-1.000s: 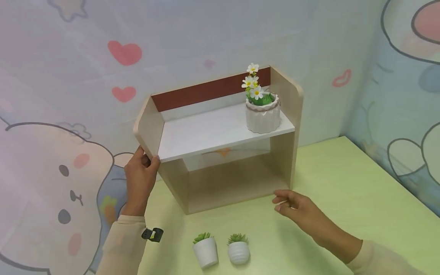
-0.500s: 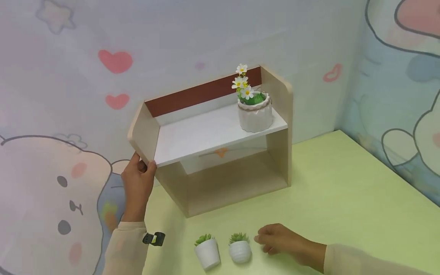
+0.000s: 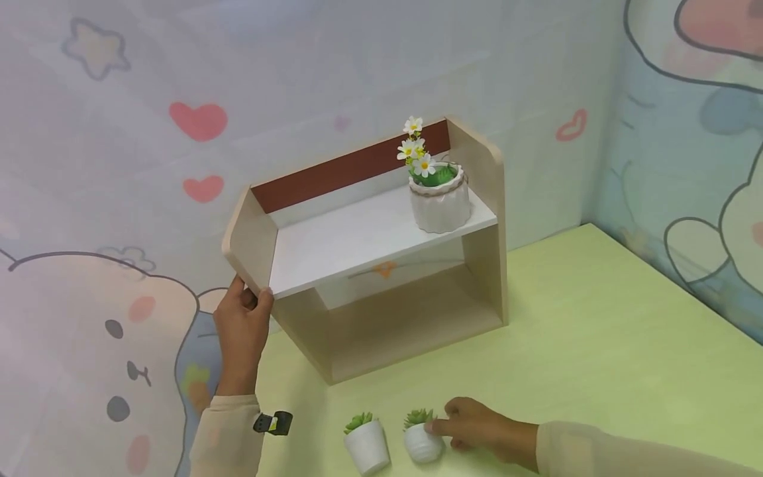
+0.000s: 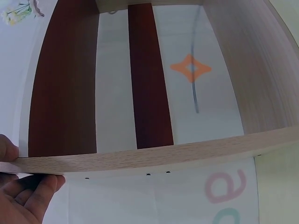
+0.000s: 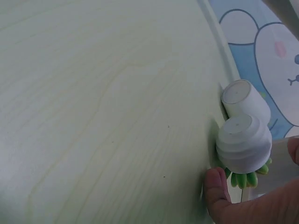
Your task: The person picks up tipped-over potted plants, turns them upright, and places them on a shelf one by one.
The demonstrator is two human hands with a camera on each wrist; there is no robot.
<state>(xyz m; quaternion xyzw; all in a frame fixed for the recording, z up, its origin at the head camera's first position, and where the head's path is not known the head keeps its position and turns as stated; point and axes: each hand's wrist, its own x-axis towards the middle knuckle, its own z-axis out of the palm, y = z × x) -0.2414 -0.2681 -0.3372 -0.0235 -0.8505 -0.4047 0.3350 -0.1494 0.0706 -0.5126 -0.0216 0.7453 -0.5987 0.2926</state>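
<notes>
My left hand (image 3: 241,331) grips the left side panel of a small wooden shelf unit (image 3: 387,351), near the front left corner of its white upper board; the left wrist view shows thumb and fingers on either side of the panel edge. My right hand (image 3: 479,424) is at a succulent in a round, ribbed white pot (image 3: 424,442), its fingers extended around the pot with a gap beside the thumb in the right wrist view. Beside it lies a second succulent in a tapered white pot (image 3: 366,447). Both pots lie on their sides, bases towards me.
A white ceramic pot of daisies (image 3: 440,202) stands on the right of the unit's upper board. The unit rests on a pale green table (image 3: 596,331), with a cartoon-printed wall covering (image 3: 334,73) behind it and to both sides.
My right hand has moved from the shelf unit's front right corner down and left to the round-potted succulent. My left hand keeps its grip on the side panel. The head view has shifted slightly.
</notes>
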